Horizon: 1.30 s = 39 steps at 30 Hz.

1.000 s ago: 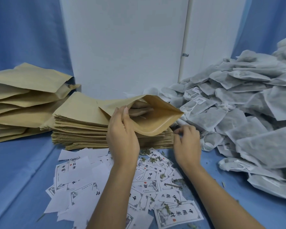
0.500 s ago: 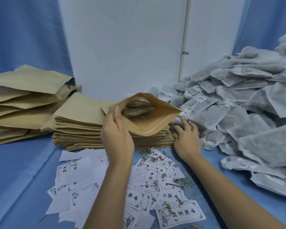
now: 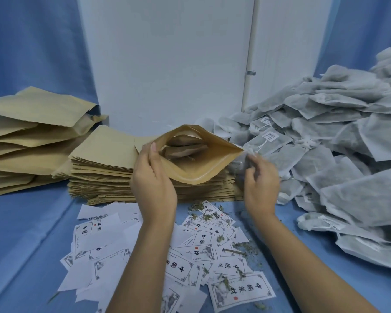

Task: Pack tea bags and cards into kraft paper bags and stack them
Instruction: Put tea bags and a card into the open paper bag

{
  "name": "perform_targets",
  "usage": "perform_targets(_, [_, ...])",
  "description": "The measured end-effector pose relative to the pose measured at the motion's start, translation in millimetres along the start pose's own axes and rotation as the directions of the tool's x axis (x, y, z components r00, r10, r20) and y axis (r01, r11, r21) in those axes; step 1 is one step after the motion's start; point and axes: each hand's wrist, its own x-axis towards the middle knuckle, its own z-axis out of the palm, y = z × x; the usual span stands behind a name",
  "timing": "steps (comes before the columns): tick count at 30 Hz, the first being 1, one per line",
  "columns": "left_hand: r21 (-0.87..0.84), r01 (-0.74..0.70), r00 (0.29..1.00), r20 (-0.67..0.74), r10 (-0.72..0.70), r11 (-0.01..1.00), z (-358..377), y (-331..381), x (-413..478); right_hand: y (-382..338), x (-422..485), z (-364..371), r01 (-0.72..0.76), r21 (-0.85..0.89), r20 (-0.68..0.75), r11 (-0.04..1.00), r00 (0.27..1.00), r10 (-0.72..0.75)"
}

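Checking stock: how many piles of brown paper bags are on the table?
2: a bulging pile at far left, a flat pile in the middle. The left hand holds one more bag open.

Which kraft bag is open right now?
The bag the left hand holds by its rim above the middle stack: its mouth gapes wide. Bags in that stack and in the left pile lie flat.
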Motion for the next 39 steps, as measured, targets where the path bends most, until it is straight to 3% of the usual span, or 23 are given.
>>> perform_targets(3, [0.006,0.012,1.0,-0.012,-0.012,1.0,-1,0,1,-3,3,-6,0.018,0.128,-0.189,0.992,0.982,0.006])
perform_targets(6, [0.0,0.014,1.0,-0.01,-0.014,1.0,-2,-1,2,-8,2,-8,-0.024,0.237,-0.216,0.971,0.973,0.077])
perform_targets(8, [0.001,0.017,1.0,-0.012,-0.017,1.0,-2,-1,2,-9,0,-7,-0.026,0.241,-0.149,0.97,0.987,0.063])
perform_targets(11, [0.01,0.007,1.0,-0.016,-0.007,1.0,-2,-1,2,-6,-6,-2,-0.098,0.268,0.106,0.958,0.992,0.072])
perform_targets(15, [-0.001,0.007,1.0,-0.009,-0.007,1.0,-2,-1,2,-1,-15,-1,-0.242,0.311,0.387,0.919,0.916,0.11])
perform_targets(19, [-0.013,0.025,1.0,-0.018,-0.025,1.0,-3,-1,2,8,-19,-3,-0.163,-0.04,0.396,0.986,0.903,0.165])
perform_targets(21, [-0.016,0.022,0.999,-0.026,-0.022,1.0,-3,1,1,9,-18,-3,-0.183,-0.063,0.357,0.981,0.914,0.194])
perform_targets(26, [-0.053,-0.026,0.997,-0.079,0.022,0.998,-3,10,1,-1,-7,-11,-0.108,0.28,0.197,0.954,0.979,0.053])
perform_targets(28, [-0.036,-0.049,0.994,-0.101,0.045,0.998,-3,11,1,-8,1,-17,-0.102,0.422,0.236,0.901,0.972,-0.001])
perform_targets(30, [-0.031,-0.042,0.994,-0.104,0.039,0.999,-2,11,1,-15,13,-21,-0.281,0.529,0.454,0.801,0.891,0.013])
perform_targets(31, [-0.026,-0.039,0.994,-0.101,0.036,0.999,-2,11,1,-16,17,-24,-0.404,0.541,0.586,0.737,0.811,0.015])
perform_targets(34, [-0.009,-0.067,0.994,-0.087,0.066,0.998,-1,8,-1,-21,22,-31,-0.713,0.381,0.891,0.588,0.452,-0.029])
perform_targets(36, [0.01,-0.095,0.994,-0.045,0.096,0.995,-1,5,-1,-24,20,-36,-0.773,0.238,0.969,0.588,0.226,-0.096])
perform_targets(37, [0.031,-0.12,0.993,-0.002,0.12,0.992,-1,2,-2,-26,20,-38,-0.773,0.214,0.977,0.597,0.158,-0.145])
perform_targets(39, [0.075,-0.157,0.984,0.098,0.149,0.985,-1,-2,-4,-30,22,-44,-0.781,0.225,0.966,0.582,0.101,-0.238])
